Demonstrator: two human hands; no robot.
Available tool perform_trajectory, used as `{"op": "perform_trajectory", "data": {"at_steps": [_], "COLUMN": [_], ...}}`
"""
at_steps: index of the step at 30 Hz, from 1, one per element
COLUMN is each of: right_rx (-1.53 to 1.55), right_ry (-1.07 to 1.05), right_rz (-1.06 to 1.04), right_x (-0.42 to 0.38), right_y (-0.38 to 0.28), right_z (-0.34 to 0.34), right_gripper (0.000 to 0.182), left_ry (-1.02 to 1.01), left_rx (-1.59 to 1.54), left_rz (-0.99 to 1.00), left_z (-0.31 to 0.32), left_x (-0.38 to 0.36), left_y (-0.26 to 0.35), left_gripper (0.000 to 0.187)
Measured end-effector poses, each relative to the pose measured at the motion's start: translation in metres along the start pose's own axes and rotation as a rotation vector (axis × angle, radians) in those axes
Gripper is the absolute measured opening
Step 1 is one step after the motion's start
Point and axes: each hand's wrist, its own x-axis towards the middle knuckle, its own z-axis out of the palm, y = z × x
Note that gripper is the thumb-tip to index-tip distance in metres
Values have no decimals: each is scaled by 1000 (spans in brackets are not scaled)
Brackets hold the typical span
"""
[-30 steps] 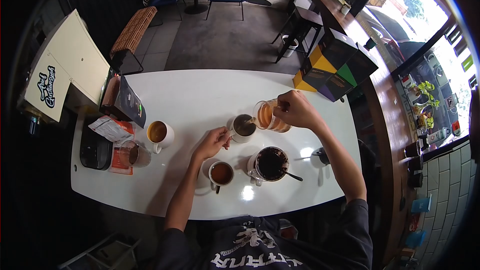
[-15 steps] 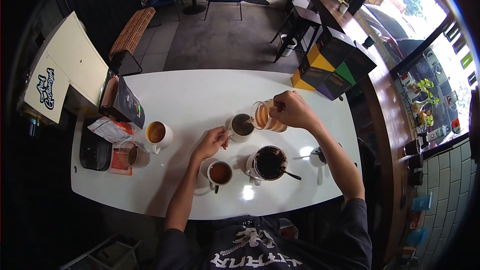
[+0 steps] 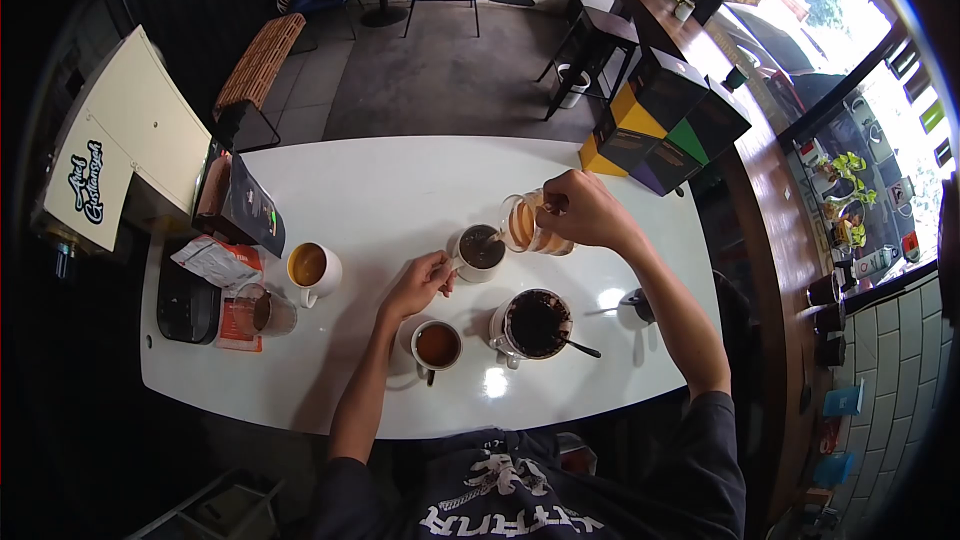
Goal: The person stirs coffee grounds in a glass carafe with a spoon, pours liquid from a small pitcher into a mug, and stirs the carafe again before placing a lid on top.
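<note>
My right hand (image 3: 592,208) grips a glass coffee server (image 3: 521,224), tilted to the left with brown coffee inside. Its mouth is over a white mug (image 3: 480,254), and a stream runs into the dark liquid there. My left hand (image 3: 420,286) has its fingers closed at the mug's handle side; the handle itself is mostly hidden. Just below stands a smaller cup of brown coffee (image 3: 437,345). Nearer me, to the right, a dripper (image 3: 535,324) holds dark wet coffee grounds, with a black-handled spoon (image 3: 583,348) leaning out.
On the left of the white table (image 3: 380,180) are another filled mug (image 3: 318,274), a clear glass (image 3: 266,311), a silver pouch (image 3: 218,260), a black tray (image 3: 187,306) and a dark box (image 3: 245,208). Coloured boxes (image 3: 660,125) stand at the far right. A shiny metal item (image 3: 637,307) sits by my right forearm.
The glass server tilts slightly more, and the liquid in the white mug looks a little darker and fuller. My left hand stays at the handle. The whole view shifts slightly.
</note>
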Motion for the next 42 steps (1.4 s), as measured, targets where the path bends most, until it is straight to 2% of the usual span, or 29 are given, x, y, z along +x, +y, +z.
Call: {"op": "perform_trajectory", "data": {"at_steps": [13,29,42], "right_rx": [6,-27,-65], "right_ry": [37,57,24], "right_rz": [-90,-104,-203], "right_x": [5,8,15], "right_y": [6,-3,-8], "right_z": [-1,-7,13], "right_gripper": [25,26,23], "left_ry": [-8,-20,12], "left_rx": [15,13,4], "left_rz": [-11,-16,-6], "left_z": [-2,-3,0], "left_x": [0,1,0], "left_y": [-1,-3,-1], "left_gripper": [18,21,21]}}
